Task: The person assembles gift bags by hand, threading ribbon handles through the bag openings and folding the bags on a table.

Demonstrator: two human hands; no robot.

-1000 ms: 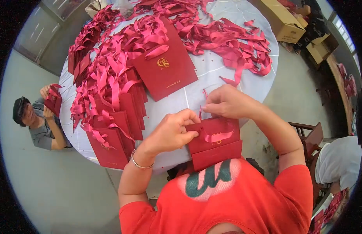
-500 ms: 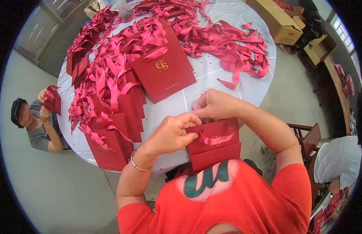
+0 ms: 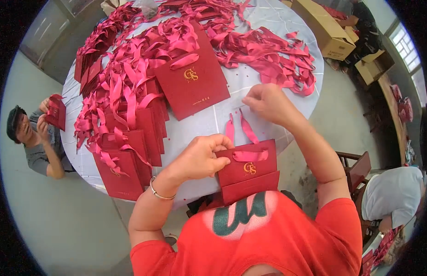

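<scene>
My left hand (image 3: 202, 156) is closed on the upper left edge of a dark red paper gift bag (image 3: 247, 174) with a gold emblem. The bag stands at the table's near edge, against my shirt. A pink ribbon handle (image 3: 250, 156) lies across its front. Two loose ribbon ends (image 3: 244, 126) stick up behind its top edge. Beyond them, my right hand (image 3: 271, 105) is raised over the white cloth, thumb and fingers pinched together just above the ribbon tips. What the pinch holds, if anything, is too small to make out.
A large red bag (image 3: 193, 85) lies on the round white-covered table (image 3: 264, 112), among heaped ribbons (image 3: 273, 55). More bags (image 3: 119, 172) are stacked at the left. A person (image 3: 36, 138) at the left handles a small bag; others sit at the right. Cardboard boxes (image 3: 324, 32) stand back right.
My right hand has moved up and away from the bag's top edge, and two ribbon ends now stand up there. My left hand keeps its hold on the bag.
</scene>
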